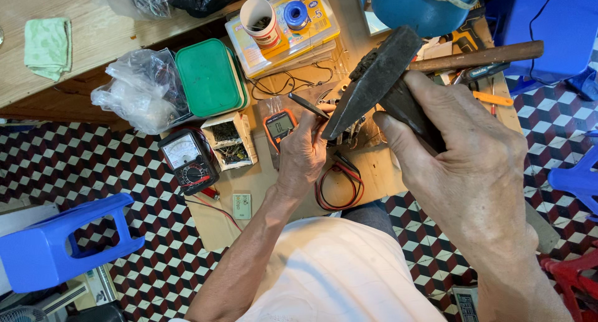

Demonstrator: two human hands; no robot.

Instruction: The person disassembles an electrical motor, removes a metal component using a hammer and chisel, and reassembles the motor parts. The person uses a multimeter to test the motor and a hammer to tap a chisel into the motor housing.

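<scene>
Hammer (380, 79) raised near the camera, dark wedge-shaped metal head rough and pitted, brown wooden handle running off to the right. Clamped in the right hand (464, 166), grip closed around the neck just under the head, so that junction hidden by fingers and palm. Blocks much of the desk (374, 166) behind it.

Left hand (303, 151) lower down over the desk, grip closed on a thin dark tool (308, 105), shaped like a pen or probe; tip end hard to make out, and whatever lies beneath the fingers hidden by the hammer head and the hand itself.

Just beside the left hand, orange digital meter (280, 126) with small grey screen. Red and black leads (339, 185) coiled on the cardboard-coloured surface below the wrist. Further left, black analogue meter (189, 160) with pale dial, touching a small open box (229, 141) of tangled dark bits, contents unclear. Behind that, green plastic lidded case (208, 78) and crumpled clear plastic bag (140, 88). Farther back, white cup (260, 21) and blue spool (296, 14) on a flat yellow-edged box. Pale green cloth (48, 45) on wooden top at far left. Blue plastic stool (59, 244) on checkered floor, cut off at the frame edge.
</scene>
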